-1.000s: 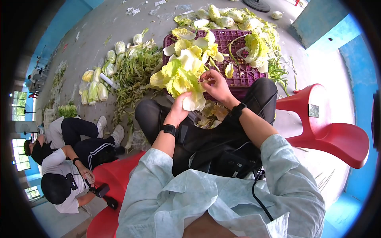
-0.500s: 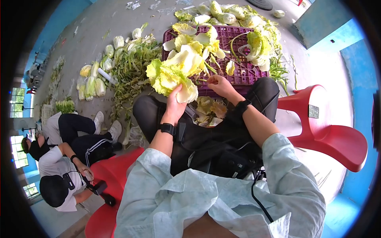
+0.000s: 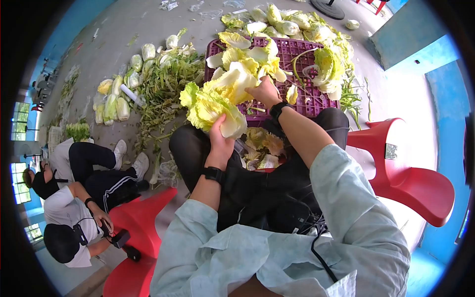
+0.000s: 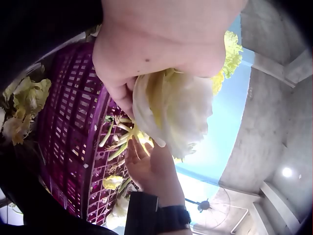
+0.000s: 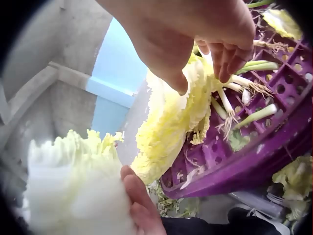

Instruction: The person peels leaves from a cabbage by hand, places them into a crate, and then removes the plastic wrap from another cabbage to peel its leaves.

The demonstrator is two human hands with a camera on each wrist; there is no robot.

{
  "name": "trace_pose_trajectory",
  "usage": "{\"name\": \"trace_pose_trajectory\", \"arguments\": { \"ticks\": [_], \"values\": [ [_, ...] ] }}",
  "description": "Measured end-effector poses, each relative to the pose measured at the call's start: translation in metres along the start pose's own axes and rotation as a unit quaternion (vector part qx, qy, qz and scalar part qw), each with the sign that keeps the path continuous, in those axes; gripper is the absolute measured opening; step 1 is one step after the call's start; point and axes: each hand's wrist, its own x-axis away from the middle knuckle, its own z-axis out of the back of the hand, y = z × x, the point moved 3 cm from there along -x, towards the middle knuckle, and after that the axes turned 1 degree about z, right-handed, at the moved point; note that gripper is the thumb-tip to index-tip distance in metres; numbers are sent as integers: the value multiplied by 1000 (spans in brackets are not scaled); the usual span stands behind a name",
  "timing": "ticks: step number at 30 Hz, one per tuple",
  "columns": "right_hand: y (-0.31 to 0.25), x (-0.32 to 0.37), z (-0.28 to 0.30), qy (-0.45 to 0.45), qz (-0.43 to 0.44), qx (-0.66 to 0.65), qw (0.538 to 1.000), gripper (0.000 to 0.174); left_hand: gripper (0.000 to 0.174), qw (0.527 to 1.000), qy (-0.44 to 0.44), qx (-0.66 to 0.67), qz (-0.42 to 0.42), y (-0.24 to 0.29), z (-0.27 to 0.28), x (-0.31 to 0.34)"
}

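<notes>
My left hand [image 3: 221,139] grips pale green napa cabbage leaves [image 3: 210,105] by their white lower part, beside the front left of an upturned purple crate [image 5: 225,174]. The right wrist view shows the frilly tops of these leaves standing upward. My right hand [image 3: 265,93] reaches over the crate, its thumb and fingers apart around the edge of a yellow cabbage leaf [image 5: 164,122] in the heap there. Under and beside its fingers, spring onions [image 5: 259,116] with white roots lie across the crate's grid. Part of the heap hides behind the right hand.
Another cabbage leaf clump [image 3: 326,67] sits at the crate's right side. Whole napa cabbages [image 3: 287,27] lie behind it. Wilted greens [image 3: 161,91] cover the floor at left. Red stools [image 3: 388,153] stand at both sides; a seated person [image 3: 74,210] is at left.
My right hand has moved forward and left from the crate's front edge to the leaf heap. The left hand still holds its leaves, now slightly lower and left than a second ago.
</notes>
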Motion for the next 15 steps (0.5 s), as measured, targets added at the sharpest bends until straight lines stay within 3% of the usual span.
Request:
{"name": "trace_pose_trajectory", "arguments": {
  "ticks": [4, 7, 8, 11, 12, 15],
  "values": [
    [0, -4, -8, 32, 6, 14, 999, 77, 32, 1000, -29, 3, -10, -8, -6, 0],
    [5, -9, -7, 40, -16, -84, 996, 70, 32, 999, -27, 22, 2, -17, -18, 0],
    [3, -10, -8, 56, -4, -33, 998, 73, 32, 999, -34, 17, 2, -20, -23, 0],
    [2, -19, -8, 24, -27, -52, 998, 72, 31, 999, -25, 19, 16, -30, -34, -4],
    [-2, -17, -3, 50, -16, -65, 997, 63, 30, 999, -18, 23, 21, -30, -40, -5],
    [-4, -18, 13, -64, -17, -111, 992, 49, 31, 1000, -18, -17, -3, -29, -51, 1]
  ]
}}
